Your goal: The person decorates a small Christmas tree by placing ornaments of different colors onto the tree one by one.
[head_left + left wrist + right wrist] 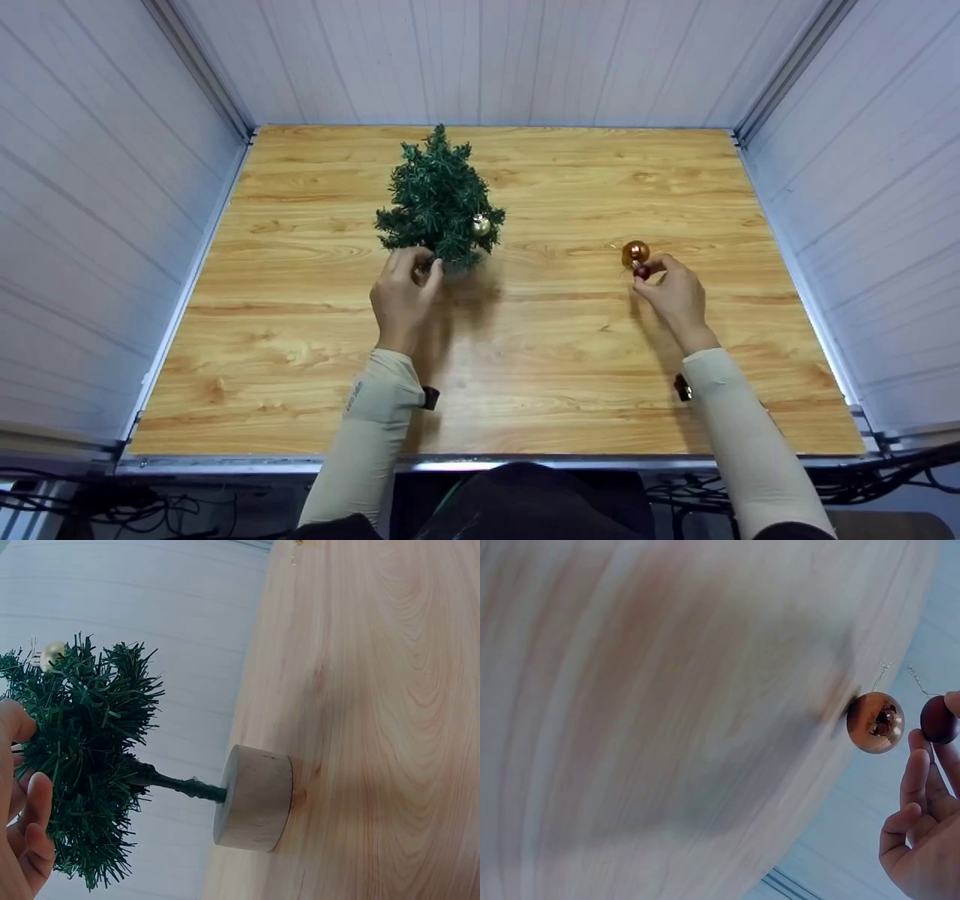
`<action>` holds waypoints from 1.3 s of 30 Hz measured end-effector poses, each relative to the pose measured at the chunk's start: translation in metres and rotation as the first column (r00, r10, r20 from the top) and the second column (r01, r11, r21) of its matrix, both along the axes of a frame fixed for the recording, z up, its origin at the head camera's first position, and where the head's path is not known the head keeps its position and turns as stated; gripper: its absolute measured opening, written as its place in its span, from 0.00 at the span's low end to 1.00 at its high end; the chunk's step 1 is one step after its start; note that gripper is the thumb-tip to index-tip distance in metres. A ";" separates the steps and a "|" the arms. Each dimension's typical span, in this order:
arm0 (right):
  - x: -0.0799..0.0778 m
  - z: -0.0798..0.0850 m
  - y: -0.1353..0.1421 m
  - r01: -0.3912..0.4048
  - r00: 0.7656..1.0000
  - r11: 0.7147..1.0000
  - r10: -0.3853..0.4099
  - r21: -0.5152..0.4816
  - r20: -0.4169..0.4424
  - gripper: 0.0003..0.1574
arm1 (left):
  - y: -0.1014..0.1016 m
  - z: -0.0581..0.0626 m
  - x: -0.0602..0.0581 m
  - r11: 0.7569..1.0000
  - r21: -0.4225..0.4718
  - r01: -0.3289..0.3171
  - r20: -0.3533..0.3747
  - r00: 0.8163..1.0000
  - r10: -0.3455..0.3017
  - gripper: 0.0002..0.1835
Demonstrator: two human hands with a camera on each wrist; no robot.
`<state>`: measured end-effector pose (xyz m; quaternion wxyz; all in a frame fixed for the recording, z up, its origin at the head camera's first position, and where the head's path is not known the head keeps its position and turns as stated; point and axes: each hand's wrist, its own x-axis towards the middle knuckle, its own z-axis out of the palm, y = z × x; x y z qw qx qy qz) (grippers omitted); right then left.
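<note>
A small green Christmas tree (439, 195) stands left of the table's middle on a round wooden base (255, 799). A gold bauble (481, 225) hangs on its right side. My left hand (401, 296) is at the tree's front lower branches, its thumb and forefinger curled round a branch tip, partly hidden by the needles. Over on the right, my right hand (679, 296) pinches a dark red bauble (939, 720) with a thin hanging loop. Just beyond it, an orange-copper bauble (876, 723) with its own loop lies on the table.
The wood-grained table (555, 360) is closed in by white panels (510, 60) at the back and both sides. Dark cables (142, 502) hang beyond the front edge at the left and right.
</note>
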<state>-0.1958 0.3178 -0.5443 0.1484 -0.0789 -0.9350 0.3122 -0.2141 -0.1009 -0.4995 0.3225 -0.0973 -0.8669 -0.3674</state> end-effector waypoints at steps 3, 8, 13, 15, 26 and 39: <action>0.001 0.000 -0.002 0.009 1.000 0.999 -0.009 -0.042 0.001 0.14 | 0.000 0.000 0.000 1.000 0.002 0.001 0.000 1.000 -0.001 0.08; 0.001 -0.001 -0.006 0.035 0.999 0.977 -0.027 -0.212 0.039 0.16 | 0.000 0.000 0.000 1.000 -0.002 -0.004 -0.002 1.000 0.004 0.08; 0.003 -0.002 -0.008 0.061 0.997 0.931 -0.042 -0.359 0.062 0.19 | 0.001 0.000 0.001 1.000 -0.008 -0.007 -0.002 1.000 0.007 0.08; 0.004 -0.001 -0.009 0.062 0.997 0.917 -0.040 -0.393 0.063 0.22 | 0.001 0.000 0.001 1.000 -0.008 -0.008 0.000 1.000 0.008 0.08; 0.008 0.004 -0.017 0.078 0.996 0.883 -0.052 -0.464 0.067 0.24 | 0.005 0.002 0.000 1.000 0.015 0.007 0.002 1.000 -0.007 0.08; 0.014 0.015 -0.027 0.055 0.998 0.885 -0.030 -0.463 0.061 0.23 | 0.015 0.005 0.000 1.000 0.000 0.010 0.019 1.000 -0.010 0.07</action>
